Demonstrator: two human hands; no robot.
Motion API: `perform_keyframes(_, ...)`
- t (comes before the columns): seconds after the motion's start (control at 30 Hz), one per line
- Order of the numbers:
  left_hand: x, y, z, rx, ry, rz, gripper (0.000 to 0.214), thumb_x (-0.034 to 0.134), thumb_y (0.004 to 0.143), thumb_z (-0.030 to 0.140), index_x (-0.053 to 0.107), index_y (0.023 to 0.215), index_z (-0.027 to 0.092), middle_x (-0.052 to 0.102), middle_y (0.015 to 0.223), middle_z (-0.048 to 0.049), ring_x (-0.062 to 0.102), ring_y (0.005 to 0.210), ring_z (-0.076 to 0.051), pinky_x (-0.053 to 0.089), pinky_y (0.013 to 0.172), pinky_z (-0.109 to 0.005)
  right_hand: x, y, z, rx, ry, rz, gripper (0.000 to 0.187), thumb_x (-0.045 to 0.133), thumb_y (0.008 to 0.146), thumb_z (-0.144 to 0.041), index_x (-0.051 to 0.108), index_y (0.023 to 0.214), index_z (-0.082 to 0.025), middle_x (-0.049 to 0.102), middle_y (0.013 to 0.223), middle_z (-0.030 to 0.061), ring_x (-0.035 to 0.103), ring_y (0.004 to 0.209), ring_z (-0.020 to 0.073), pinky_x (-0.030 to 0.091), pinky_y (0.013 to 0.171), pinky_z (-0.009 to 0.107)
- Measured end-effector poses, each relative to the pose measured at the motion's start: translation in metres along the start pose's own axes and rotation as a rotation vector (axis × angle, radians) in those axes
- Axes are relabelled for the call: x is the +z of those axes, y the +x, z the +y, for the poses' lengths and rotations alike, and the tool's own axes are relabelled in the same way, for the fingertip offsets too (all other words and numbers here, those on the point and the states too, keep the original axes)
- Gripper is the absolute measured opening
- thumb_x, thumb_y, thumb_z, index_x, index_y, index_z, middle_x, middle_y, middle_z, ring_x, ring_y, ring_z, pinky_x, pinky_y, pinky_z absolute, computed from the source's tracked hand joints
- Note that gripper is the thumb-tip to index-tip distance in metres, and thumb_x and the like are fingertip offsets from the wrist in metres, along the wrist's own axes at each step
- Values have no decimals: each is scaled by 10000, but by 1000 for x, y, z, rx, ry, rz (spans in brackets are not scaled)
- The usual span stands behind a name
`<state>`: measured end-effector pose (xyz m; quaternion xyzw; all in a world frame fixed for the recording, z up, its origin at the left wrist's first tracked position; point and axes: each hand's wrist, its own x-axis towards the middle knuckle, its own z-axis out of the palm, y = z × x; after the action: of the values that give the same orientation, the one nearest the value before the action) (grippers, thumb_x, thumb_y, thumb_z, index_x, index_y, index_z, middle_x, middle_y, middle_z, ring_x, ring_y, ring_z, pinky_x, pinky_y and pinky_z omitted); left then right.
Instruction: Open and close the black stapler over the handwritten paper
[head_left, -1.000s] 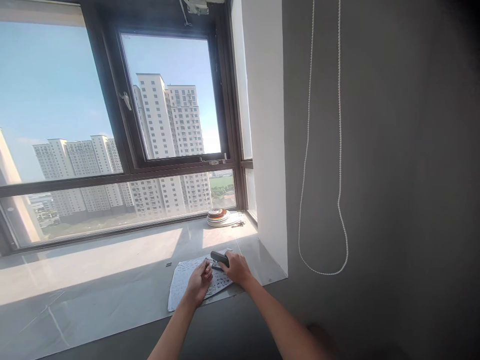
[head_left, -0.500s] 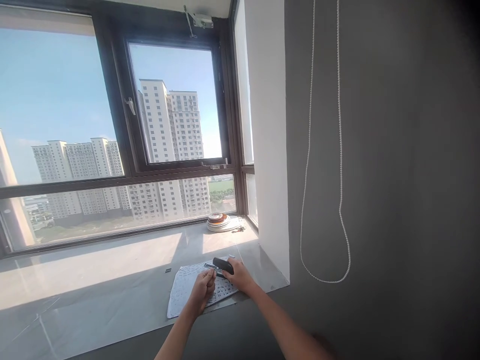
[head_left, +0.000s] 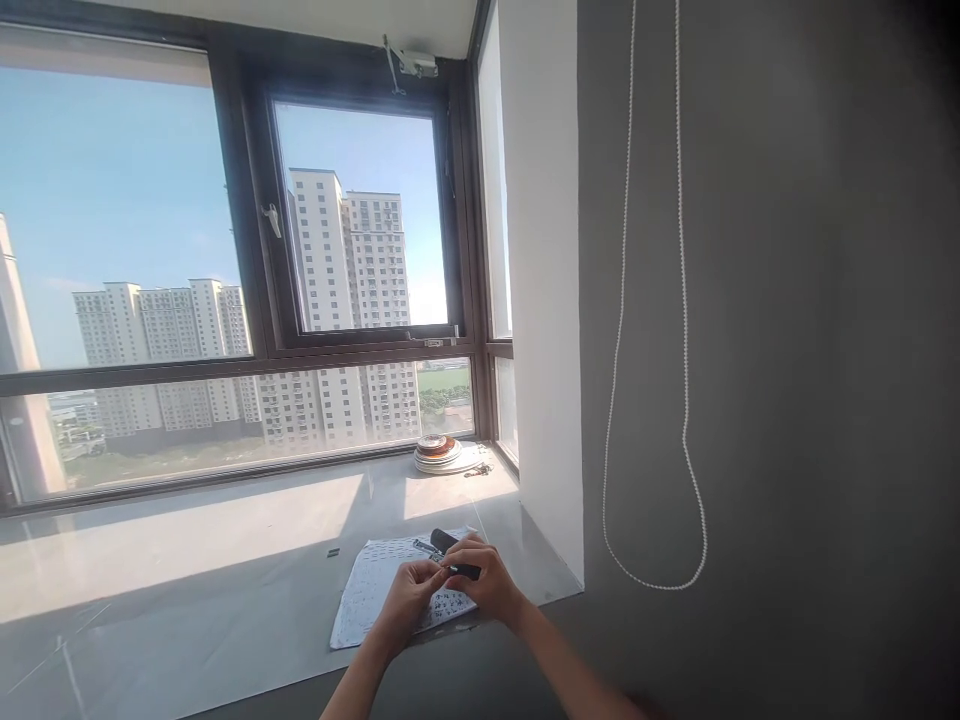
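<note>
A black stapler (head_left: 444,540) is held over written sheets of paper (head_left: 367,585), its top swung up from a metal tray. My right hand (head_left: 484,580) wraps round the stapler from the right, fingertips bent down towards my left hand. My left hand (head_left: 411,592) is closed in a pinch against the stapler's near side, its fingertips meeting those of the right. Whatever lies between the left fingertips is too small and covered to make out. Left of the paper, small dark strips (head_left: 333,552) that look like staples lie on the sill.
The paper rests on a pale stone window sill (head_left: 187,620), near its front edge. A stack of plates (head_left: 436,455) stands in the far corner with a small chain-like item (head_left: 478,470) beside it. A beaded blind cord (head_left: 684,400) hangs in front of the grey wall at right.
My right fingers have moved from the stapler's rear end forward and down to meet the left fingertips. The stapler has shifted slightly right. The view has tilted a little.
</note>
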<state>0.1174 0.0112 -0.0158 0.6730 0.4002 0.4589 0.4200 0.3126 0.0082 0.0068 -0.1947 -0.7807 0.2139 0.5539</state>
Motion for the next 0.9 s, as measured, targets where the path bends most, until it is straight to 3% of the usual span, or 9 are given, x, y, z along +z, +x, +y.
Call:
perform_keyframes(0.2, 2, -1, 2, -7, -3, 19, 568, 755, 749, 685, 748, 708, 119, 507, 596, 5, 344, 587, -115, 247, 555, -249, 1, -3, 3, 0, 3, 1, 190, 791, 848, -496, 830, 925, -327, 780, 896, 39, 655, 883, 230, 520, 817, 372)
perform_keyframes(0.4, 2, -4, 10, -39, -55, 22, 587, 713, 781, 700, 778, 808, 117, 396, 539, 43, 270, 518, -93, 191, 511, -250, -9, 6, -2, 140, -144, -56, 222, 670, 946, -481, 817, 914, -318, 782, 924, 49, 672, 926, 251, 541, 870, 407)
perform_keyframes(0.5, 3, -3, 5, -73, -172, 58, 644, 678, 793, 736, 761, 952, 117, 275, 541, 85, 194, 506, -84, 144, 496, -242, -27, 12, 14, 230, -253, 82, 217, 658, 933, -416, 802, 864, -269, 778, 944, 74, 684, 906, 259, 544, 843, 403)
perform_keyframes(0.57, 5, -1, 3, -64, -258, 107, 669, 681, 773, 760, 744, 951, 118, 241, 559, 96, 175, 504, -81, 144, 493, -239, -44, 12, 35, 361, -366, 179, 202, 646, 901, -338, 784, 798, -232, 777, 926, 89, 696, 844, 255, 543, 796, 382)
perform_keyframes(0.67, 6, 1, 7, 25, -276, 235, 617, 662, 807, 740, 734, 899, 135, 291, 571, 77, 259, 510, -98, 228, 507, -245, -68, 6, 68, 556, -578, 165, 160, 656, 831, -210, 772, 721, -210, 774, 822, 102, 714, 794, 264, 521, 793, 361)
perform_keyframes(0.77, -14, 4, 19, 143, -184, 404, 492, 547, 940, 633, 724, 993, 177, 398, 621, 36, 405, 588, -143, 358, 597, -262, -78, 1, 91, 632, -676, 99, 160, 658, 819, -166, 784, 731, -210, 781, 830, 117, 725, 809, 266, 504, 762, 329)
perform_keyframes(0.83, -44, 9, 26, 176, -16, 535, 426, 469, 990, 552, 710, 1049, 205, 448, 661, 18, 469, 638, -172, 412, 648, -280, -77, 1, 100, 643, -706, 46, 150, 664, 830, -168, 790, 755, -202, 783, 861, 116, 724, 820, 257, 500, 780, 321)
perform_keyframes(0.9, -86, 14, 25, 148, 293, 630, 379, 442, 987, 469, 713, 1029, 208, 542, 737, -23, 557, 726, -217, 472, 702, -318, -73, 4, 106, 645, -753, 4, 147, 660, 844, -165, 791, 784, -187, 779, 902, 117, 718, 854, 254, 496, 824, 323)
